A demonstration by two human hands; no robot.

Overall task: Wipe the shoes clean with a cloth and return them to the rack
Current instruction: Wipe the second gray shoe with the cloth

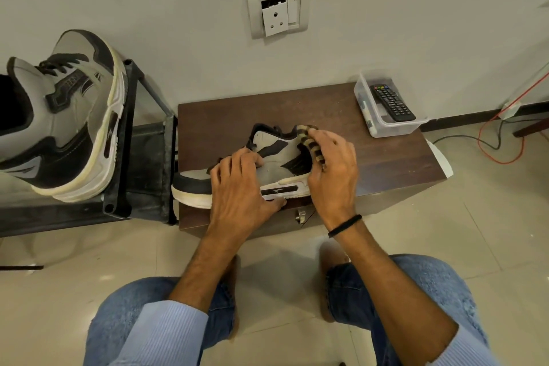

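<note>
A grey and black sneaker (276, 163) with a white sole lies on a low brown wooden table (386, 157), toe pointing left. My left hand (240, 187) grips its middle, fingers over the laces and thumb along the sole. My right hand (332, 169) holds a striped cloth (312, 145) pressed against the heel. The matching sneaker (68, 116) stands on the black shoe rack (133, 157) at the left.
A clear plastic box (389, 125) with a black remote (392, 102) sits at the table's far right corner. A wall socket (279, 9) is above. Red and green cables (499, 145) trail on the tiled floor at right. My knees are below.
</note>
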